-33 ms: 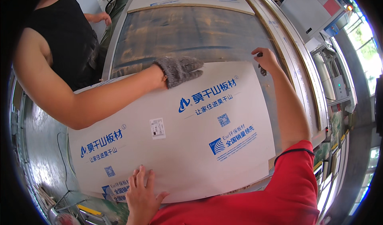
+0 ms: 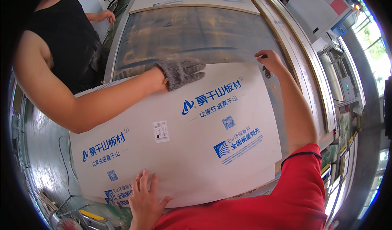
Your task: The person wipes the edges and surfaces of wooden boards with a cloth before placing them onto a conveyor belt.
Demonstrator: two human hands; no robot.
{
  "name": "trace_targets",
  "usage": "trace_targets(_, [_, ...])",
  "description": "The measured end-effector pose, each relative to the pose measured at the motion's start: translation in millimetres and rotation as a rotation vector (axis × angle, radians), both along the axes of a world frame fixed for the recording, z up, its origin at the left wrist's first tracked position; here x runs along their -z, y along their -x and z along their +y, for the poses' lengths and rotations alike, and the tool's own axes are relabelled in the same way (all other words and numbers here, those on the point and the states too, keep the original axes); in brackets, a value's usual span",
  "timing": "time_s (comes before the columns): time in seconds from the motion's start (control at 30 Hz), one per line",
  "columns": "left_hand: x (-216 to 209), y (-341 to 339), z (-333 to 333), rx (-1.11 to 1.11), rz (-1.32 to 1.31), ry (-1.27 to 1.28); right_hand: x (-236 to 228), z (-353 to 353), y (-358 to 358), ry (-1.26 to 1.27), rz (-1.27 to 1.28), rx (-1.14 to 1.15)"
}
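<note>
White printed panel (image 2: 192, 156) lying flat on the desk (image 2: 192, 32), touched by the left hand.
Since the earlier frame, the right hand (image 2: 271, 61) has edged slightly leftward by the panel's far right corner, its fingers curled around a small dark object (image 2: 267, 73), whose kind I cannot tell; a co-worker's grey knitted glove (image 2: 181, 73) has also slid slightly left along the far edge. The left hand (image 2: 146, 197) looks unmoved, open with fingers spread over the near edge, and the panel appears unshifted.

Near board (image 2: 196, 164) smooth, low sheen; glove (image 2: 177, 74) rough knitted cloth; tabletop (image 2: 196, 32) glossy, streaked.
</note>
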State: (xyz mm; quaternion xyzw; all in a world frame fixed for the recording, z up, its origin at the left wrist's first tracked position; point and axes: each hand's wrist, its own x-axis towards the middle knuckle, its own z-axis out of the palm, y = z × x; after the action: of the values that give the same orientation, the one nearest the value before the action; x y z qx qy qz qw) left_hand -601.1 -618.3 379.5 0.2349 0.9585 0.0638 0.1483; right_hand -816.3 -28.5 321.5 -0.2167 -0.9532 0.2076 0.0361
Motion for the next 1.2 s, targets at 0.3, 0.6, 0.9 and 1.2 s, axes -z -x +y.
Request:
trace_targets(0.3, [-2, 1, 4, -0.025, -0.043, 0.039, 20, -22, 20, -0.110, -0.108, -0.082])
trace_targets(0.6, [-6, 0, 10, -0.030, -0.034, 0.072, 27, -6, 22, -0.062, 0.180, 0.237])
trace_targets(0.9, [-8, 5, 9, -0.025, -0.002, -0.071, 10, 0, 5, 0.082, -0.067, -0.074])
trace_targets(1.2, [-12, 3, 10, -0.023, 0.014, -0.052, 32, 5, 21, -0.114, 0.082, 0.236])
